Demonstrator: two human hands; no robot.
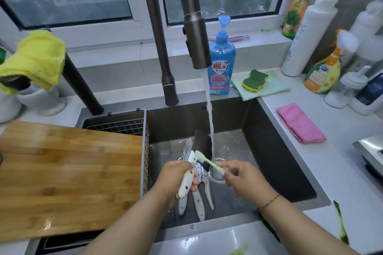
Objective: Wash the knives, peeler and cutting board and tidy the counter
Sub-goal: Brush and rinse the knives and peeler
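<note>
Left of the fingers (187, 168), the cutting board (68, 174) overhung the sink (279, 163) edge. Beyond them, the water stream (211, 126) fell. Below lay spare knives (199, 203). Right of the fingers, the basin floor lay open; a pink cloth (300, 123) occupied the worktop (335, 163).

Wet, glossy golden wooden cutting board (68, 174); matt dark metal sink (269, 151) (brushed); fuzzy pink folded cloth (300, 123); shiny translucent blue plastic soap bottle (221, 62).

White-handled knife with a dark blade (202, 147) is tilted up over the sink under the running water, a pale green toothbrush (209, 162) lying across it. More white-handled knives (199, 203) lie flat on the sink floor. Wet bamboo cutting board (68, 174) sits over the left basin.
</note>
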